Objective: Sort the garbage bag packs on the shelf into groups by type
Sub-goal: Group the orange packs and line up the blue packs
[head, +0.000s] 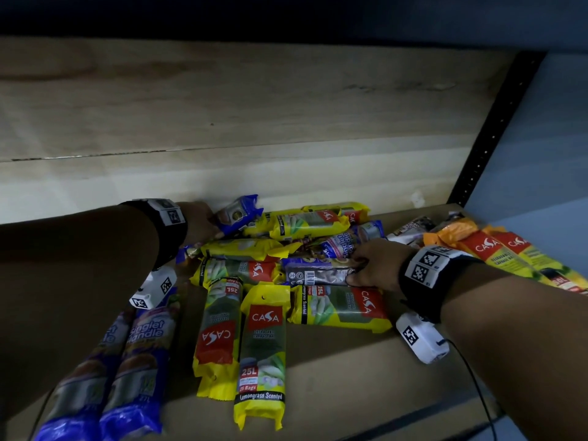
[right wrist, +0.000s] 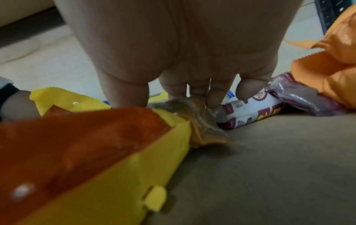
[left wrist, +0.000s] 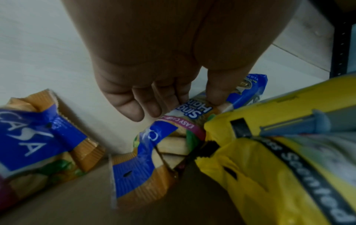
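- Two blue packs (head: 108, 374) lie side by side at the front left of the shelf (head: 350, 377).
- The left hand (head: 199, 222) pinches a blue pack (head: 237, 218) at the back wall.
- Yellow packs (head: 261, 354) lie mixed in the middle.
- The right hand (head: 375, 265) curls its fingers (right wrist: 212, 97) on a blue-and-silver pack (head: 318, 272) on top of the yellow ones.
- Orange packs (head: 496, 253) lie at the right.

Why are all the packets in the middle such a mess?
They aren't sorted yet. Yellow packs and blue packs lie crisscrossed on each other mid-shelf. Only the two blue packs at front left lie neatly side by side.
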